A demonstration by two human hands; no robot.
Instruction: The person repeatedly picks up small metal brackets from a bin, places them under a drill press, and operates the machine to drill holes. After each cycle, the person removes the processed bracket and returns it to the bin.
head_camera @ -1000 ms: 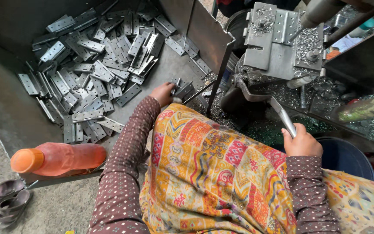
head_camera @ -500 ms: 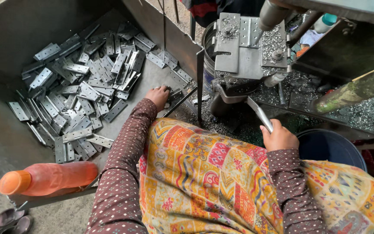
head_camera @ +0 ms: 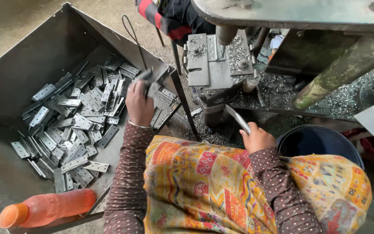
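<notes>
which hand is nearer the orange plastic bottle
Left. The left hand is up above the orange plastic bottle, over the metal bin; the right hand is farther right, on the lever.

An orange plastic bottle [head_camera: 44,210] lies on its side at the near corner of the metal bin [head_camera: 31,56] to your left. A dark blue bucket [head_camera: 321,143] stands to your right, just beside the machine's base. Metal shavings [head_camera: 347,97] litter the bed behind it, and a red-and-black striped cloth [head_camera: 161,19] hangs beyond the machine.
</notes>
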